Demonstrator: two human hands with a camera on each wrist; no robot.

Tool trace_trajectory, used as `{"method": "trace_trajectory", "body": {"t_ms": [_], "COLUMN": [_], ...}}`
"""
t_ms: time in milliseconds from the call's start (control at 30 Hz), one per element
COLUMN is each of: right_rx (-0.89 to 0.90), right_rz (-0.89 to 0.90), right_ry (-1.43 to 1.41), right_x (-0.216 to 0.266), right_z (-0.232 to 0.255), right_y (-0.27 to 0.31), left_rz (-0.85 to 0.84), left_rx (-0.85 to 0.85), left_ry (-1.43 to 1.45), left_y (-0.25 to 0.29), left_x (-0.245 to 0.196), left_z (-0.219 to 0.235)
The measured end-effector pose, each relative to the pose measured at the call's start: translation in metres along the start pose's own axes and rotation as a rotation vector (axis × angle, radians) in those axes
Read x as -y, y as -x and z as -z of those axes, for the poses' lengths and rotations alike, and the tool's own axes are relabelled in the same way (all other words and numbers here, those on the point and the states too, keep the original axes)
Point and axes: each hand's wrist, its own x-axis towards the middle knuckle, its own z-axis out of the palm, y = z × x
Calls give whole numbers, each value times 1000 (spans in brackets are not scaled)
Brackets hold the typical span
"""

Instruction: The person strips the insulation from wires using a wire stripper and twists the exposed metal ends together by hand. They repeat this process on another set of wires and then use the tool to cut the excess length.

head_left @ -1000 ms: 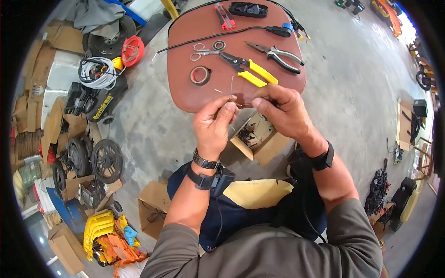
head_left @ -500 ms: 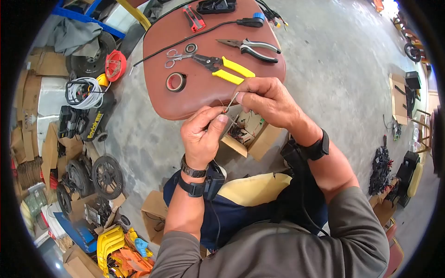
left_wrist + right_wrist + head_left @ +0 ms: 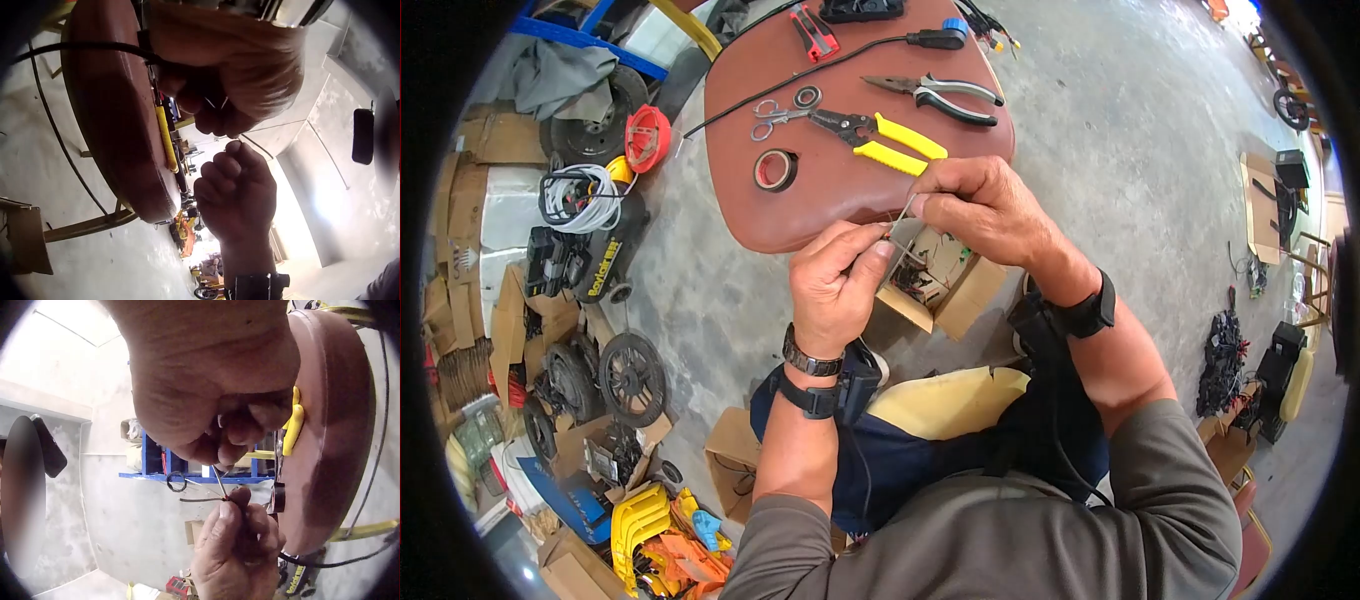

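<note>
My left hand [image 3: 835, 285] pinches a thin grey wire [image 3: 199, 500] between thumb and forefinger, close to the near edge of the brown padded seat [image 3: 840, 190]. From that pinch a slim silvery strand [image 3: 220, 482] slants up to my right hand [image 3: 980, 210]. There the thumb and curled forefinger grip its upper end. In the right wrist view the strand looks taut, and a spot of red shows at its base by the left fingertips. On the seat just beyond the hands lies a wire stripper [image 3: 910, 136] with yellow handles.
Pliers [image 3: 926, 90], scissors [image 3: 775, 117], a tape roll [image 3: 792, 172], a red utility knife [image 3: 815, 35] and a black cable with a connector [image 3: 940, 38] lie on the seat. Below the hands stands an open cardboard box [image 3: 970, 295] of wiring. Wheels and boxes crowd the left floor.
The strand stood free above my left hand, and my right hand was apart from it. The right hand then took hold of its end, and it now leans right. The head view has shifted.
</note>
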Motion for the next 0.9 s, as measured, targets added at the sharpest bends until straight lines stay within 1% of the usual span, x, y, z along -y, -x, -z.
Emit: {"method": "trace_trajectory", "body": {"t_ms": [100,200,300,400,500,700,800,900], "right_rx": [-50,-42,-63,-82,-82,-104,-114,-124], "right_rz": [62,42,54,92,103,137,171,195], "right_ry": [9,61,46,42,53,81,64,76], "right_x": [-3,-1,-7,-5,-1,2,-4,-2], "right_z": [-3,0,-2,-5,-5,-6,-8,-10], "right_y": [-1,0,-1,0,0,1,0,0], "left_rz": [-34,-65,-83,-25,-20,71,168,202], "left_rx": [7,33,23,-13,-46,-64,-161,-89], "left_ry": [-65,-115,-133,-83,-70,17,248,216], "left_y": [0,-1,0,1,0,4,9,11], "left_x": [2,2,4,3,2,6,11,12], "left_z": [0,1,0,-1,-1,-3,-10,-4]}}
